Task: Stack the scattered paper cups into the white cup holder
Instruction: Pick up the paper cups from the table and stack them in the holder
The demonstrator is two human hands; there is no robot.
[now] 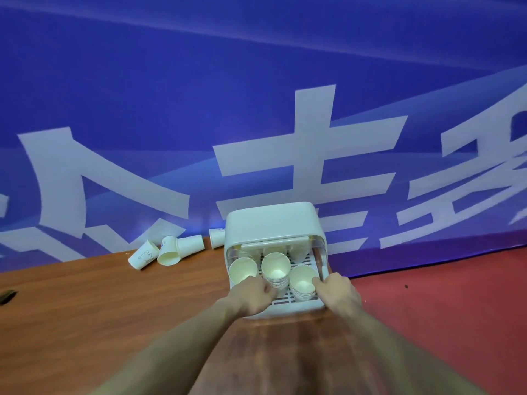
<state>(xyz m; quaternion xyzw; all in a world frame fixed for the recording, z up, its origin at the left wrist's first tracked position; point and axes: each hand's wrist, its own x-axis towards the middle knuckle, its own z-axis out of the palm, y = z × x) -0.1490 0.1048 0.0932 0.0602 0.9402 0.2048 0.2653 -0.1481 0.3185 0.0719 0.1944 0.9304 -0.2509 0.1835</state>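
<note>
The white cup holder [271, 220] stands on the wooden table with its slotted tray pulled out toward me. Three stacks of paper cups stand upright in the tray: a left stack [242, 270], a middle stack [276, 267] and a right stack [302, 280]. More cups show deeper inside. My left hand [252, 295] has curled fingers at the base of the left and middle stacks. My right hand [338, 289] grips the right stack, thumb at its rim. Several loose cups [168, 250] lie on their sides to the holder's left.
The wooden table [114, 309] ends just right of the holder, with red floor [442, 309] beyond. A blue banner wall [256, 109] rises right behind the table. A dark object [7, 296] lies at the far left edge.
</note>
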